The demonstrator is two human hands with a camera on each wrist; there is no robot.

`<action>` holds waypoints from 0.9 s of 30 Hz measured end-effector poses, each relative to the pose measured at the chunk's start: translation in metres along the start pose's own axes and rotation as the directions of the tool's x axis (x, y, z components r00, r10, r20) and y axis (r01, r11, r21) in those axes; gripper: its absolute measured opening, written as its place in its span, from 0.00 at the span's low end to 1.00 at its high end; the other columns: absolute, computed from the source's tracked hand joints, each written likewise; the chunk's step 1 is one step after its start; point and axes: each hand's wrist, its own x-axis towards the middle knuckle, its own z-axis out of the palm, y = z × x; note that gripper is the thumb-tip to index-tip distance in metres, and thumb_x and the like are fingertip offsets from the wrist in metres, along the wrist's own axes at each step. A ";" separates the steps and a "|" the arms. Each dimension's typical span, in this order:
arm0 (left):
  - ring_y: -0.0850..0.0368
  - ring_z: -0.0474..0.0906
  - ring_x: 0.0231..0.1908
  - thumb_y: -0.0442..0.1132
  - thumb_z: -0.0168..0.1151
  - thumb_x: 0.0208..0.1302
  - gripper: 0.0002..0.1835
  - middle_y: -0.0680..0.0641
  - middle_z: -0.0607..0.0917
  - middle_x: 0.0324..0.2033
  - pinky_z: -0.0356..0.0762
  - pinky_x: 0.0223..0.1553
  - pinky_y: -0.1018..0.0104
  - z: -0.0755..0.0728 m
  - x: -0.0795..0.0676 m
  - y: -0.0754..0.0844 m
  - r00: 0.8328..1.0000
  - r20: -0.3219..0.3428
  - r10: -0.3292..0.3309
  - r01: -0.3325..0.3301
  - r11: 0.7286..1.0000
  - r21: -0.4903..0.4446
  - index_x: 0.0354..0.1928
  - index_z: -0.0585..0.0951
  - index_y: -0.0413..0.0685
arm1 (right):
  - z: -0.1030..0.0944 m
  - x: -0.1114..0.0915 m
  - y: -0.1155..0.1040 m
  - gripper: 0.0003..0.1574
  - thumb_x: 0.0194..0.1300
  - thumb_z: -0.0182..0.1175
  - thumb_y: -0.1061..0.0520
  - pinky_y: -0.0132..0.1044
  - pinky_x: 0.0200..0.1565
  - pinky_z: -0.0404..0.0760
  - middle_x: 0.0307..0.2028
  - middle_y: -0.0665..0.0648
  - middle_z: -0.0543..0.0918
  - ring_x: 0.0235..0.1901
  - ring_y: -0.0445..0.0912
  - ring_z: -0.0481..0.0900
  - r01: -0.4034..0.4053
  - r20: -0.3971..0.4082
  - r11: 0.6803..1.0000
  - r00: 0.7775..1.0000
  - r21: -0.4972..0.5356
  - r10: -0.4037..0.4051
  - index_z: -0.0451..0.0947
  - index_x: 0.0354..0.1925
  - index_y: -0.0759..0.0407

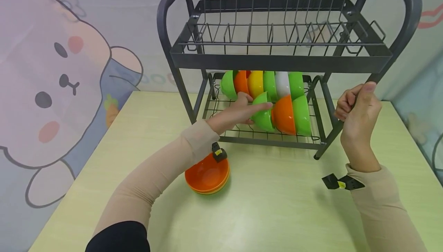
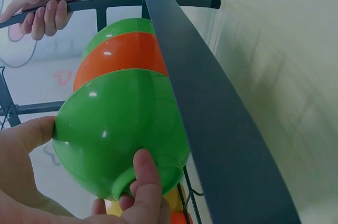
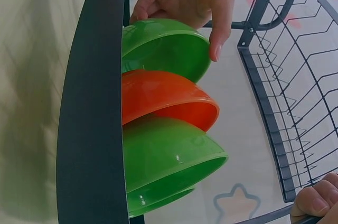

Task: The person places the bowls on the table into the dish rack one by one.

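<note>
My left hand [image 1: 238,113] reaches into the lower shelf of a dark dish rack [image 1: 277,62] and holds the leftmost green bowl [image 1: 262,118] of the front row. The left wrist view shows that green bowl [image 2: 113,115] with the thumb at its side and the fingers around its foot. An orange bowl [image 1: 284,115] and another green bowl [image 1: 302,116] stand on edge to its right. On the rack's right side post, my right hand [image 1: 361,117] keeps a grip. That hand is partly seen in the right wrist view.
Behind the front row, several green, orange, yellow and white bowls [image 1: 255,83] stand on edge. The upper wire shelf [image 1: 249,33] hangs over them. A small stack of orange bowls [image 1: 209,175] sits on the pale table [image 1: 270,206], below the left forearm.
</note>
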 end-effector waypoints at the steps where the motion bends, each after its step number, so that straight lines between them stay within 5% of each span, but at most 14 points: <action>1: 0.52 0.70 0.54 0.59 0.67 0.62 0.43 0.43 0.61 0.61 0.83 0.47 0.63 0.000 0.000 0.000 1.000 0.004 0.005 -0.005 1.000 0.005 0.63 0.53 0.45 | 0.000 0.000 0.000 0.31 0.81 0.43 0.49 0.32 0.15 0.48 0.13 0.54 0.58 0.10 0.41 0.52 0.000 -0.001 1.000 1.000 -0.001 0.000 0.58 0.20 0.63; 10: 0.46 0.80 0.47 0.63 0.67 0.60 0.42 0.42 0.66 0.59 0.79 0.51 0.60 0.006 0.002 0.001 1.000 0.011 0.009 -0.009 0.997 0.082 0.61 0.54 0.48 | -0.001 0.001 -0.001 0.31 0.81 0.42 0.50 0.31 0.15 0.49 0.12 0.54 0.58 0.10 0.41 0.53 -0.002 -0.004 1.000 1.000 -0.006 0.002 0.58 0.20 0.63; 27: 0.50 0.81 0.45 0.62 0.67 0.61 0.45 0.39 0.64 0.65 0.81 0.51 0.60 0.011 0.002 0.001 1.000 0.018 0.015 -0.017 0.996 0.088 0.66 0.54 0.46 | -0.001 0.000 0.000 0.32 0.81 0.43 0.48 0.32 0.15 0.48 0.13 0.54 0.58 0.10 0.40 0.52 -0.013 -0.002 1.000 1.000 -0.004 0.013 0.58 0.20 0.63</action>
